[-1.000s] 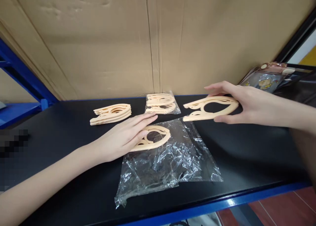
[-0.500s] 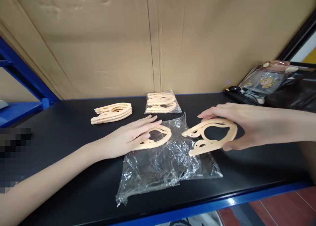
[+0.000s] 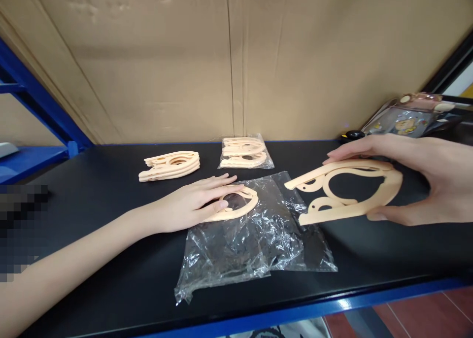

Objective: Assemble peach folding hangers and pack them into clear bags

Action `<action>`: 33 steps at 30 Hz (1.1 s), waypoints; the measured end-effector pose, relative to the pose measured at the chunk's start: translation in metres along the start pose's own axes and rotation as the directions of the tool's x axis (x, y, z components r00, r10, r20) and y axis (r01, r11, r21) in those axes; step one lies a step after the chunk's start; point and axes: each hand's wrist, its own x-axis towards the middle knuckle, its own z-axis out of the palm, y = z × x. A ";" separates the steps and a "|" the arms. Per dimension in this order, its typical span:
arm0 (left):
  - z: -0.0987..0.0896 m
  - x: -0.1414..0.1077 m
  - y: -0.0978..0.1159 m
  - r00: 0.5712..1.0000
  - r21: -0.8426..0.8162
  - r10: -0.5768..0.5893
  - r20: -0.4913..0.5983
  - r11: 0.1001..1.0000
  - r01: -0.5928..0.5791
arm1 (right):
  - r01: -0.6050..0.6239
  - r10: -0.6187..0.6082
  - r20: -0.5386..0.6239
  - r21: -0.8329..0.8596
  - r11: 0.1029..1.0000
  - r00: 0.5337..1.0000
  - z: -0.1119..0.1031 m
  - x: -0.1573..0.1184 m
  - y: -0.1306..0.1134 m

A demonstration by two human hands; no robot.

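Note:
Between the thumb and fingers of my right hand is a cream folding hanger, folded up and raised above the table on the right. Its two arm tips point left. My left hand lies flat, fingers stretched out, over another folded cream hanger; the curved end sticks out past the fingers while the rest is covered. That hanger rests at the upper left part of a crumpled clear plastic bag. Behind my left hand sits a stack of several folded hangers.
More cream hangers lie in a clear bag at the back of the black table. A cardboard sheet stands behind. Blue frame bars rise at left. A clear pouch and dark items are at back right.
My right hand has moved right and closer to the camera with the folding hanger, away from the plastic bag. My left hand stays in place on the other hanger.

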 end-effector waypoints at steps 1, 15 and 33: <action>0.000 0.000 0.000 1.000 0.002 -0.003 0.001 1.000 0.003 | 0.010 -0.010 0.008 0.000 1.000 1.000 0.002 0.002 -0.002; 0.001 0.001 -0.002 1.000 0.010 -0.004 -0.008 1.000 0.005 | 0.124 -0.157 0.246 0.143 0.982 0.957 0.024 0.020 -0.025; 0.003 0.001 -0.004 1.000 0.033 0.006 -0.005 0.999 -0.006 | -0.024 -0.133 0.415 0.351 0.936 0.900 0.054 0.034 -0.040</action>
